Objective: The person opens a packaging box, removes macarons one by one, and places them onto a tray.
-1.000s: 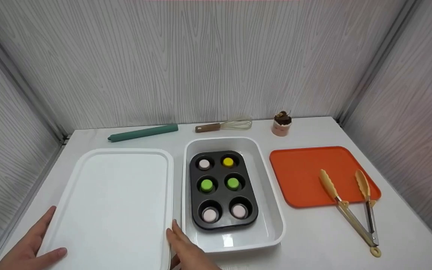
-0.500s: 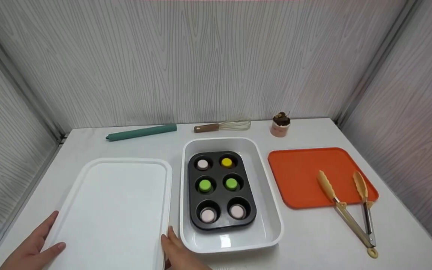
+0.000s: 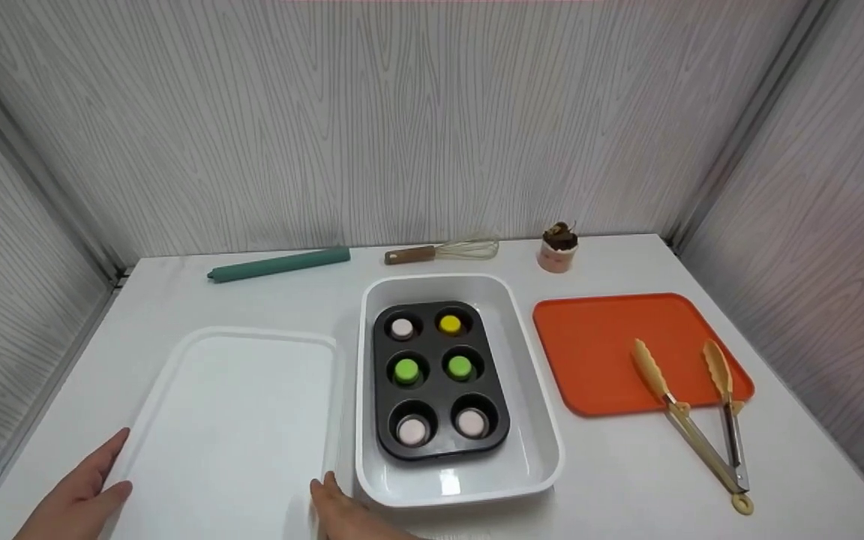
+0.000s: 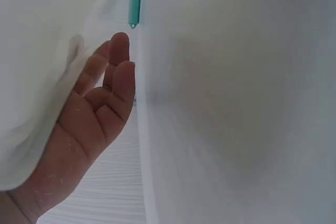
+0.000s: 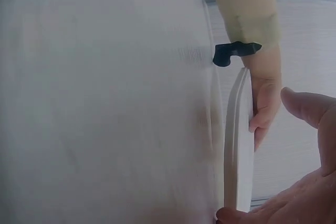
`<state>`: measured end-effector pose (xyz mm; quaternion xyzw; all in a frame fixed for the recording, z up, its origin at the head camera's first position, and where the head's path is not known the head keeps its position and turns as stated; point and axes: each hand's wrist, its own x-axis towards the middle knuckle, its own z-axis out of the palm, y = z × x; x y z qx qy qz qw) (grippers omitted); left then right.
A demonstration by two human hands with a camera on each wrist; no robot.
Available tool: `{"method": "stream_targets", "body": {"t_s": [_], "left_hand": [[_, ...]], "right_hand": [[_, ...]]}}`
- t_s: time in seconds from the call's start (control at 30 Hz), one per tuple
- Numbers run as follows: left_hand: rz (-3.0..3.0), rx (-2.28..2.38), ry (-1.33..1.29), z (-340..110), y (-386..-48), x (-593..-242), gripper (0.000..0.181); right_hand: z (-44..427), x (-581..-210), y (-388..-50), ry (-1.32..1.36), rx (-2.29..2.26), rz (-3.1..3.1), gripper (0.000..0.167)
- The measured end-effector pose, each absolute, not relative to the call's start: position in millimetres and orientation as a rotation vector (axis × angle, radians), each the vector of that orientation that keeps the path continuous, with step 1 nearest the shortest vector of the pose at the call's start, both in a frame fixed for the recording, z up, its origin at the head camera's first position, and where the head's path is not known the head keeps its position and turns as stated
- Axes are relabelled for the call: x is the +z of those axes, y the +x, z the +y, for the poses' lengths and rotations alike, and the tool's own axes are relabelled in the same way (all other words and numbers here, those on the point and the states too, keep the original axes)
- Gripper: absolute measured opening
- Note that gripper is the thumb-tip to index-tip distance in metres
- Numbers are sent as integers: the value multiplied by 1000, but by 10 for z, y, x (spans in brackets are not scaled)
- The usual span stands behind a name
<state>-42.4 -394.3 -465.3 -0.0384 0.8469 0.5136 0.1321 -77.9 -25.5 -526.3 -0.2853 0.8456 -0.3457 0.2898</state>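
A flat white rectangular lid (image 3: 233,427) with a raised rim lies at the front left in the head view. My left hand (image 3: 79,487) is along its left edge, thumb and index finger spread; in the left wrist view the thumb (image 4: 125,80) is close to the edge and the fingers are loosely bent. At the lid's right edge, my right hand (image 3: 353,514) touches with its fingers, while the thumb (image 5: 307,106) stands away in the right wrist view. Beside the lid, a white box (image 3: 541,450) contains a dark muffin tin (image 3: 439,390) with white, green and yellow pieces in its cups.
Along the back lie a green rolling pin (image 3: 278,265) and a whisk (image 3: 411,256), with a small cupcake (image 3: 557,251) to their right. An orange tray (image 3: 589,352) is on the right, with spread tongs (image 3: 702,442) partly across it. Wood-patterned panels surround the table.
The lid has come down and toward me, its far edge now nearer. Both hands have moved with it, and the left thumb has slid from the lid's top out to its edge.
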Motion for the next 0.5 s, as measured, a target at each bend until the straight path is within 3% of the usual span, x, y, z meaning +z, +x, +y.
{"method": "stream_targets", "body": {"t_s": [0.5], "left_hand": [[2584, 931, -438, -3809, -627, -4556, 75]], "right_hand": [[-142, -5323, -829, -795, -1031, 2110, 88]]}}
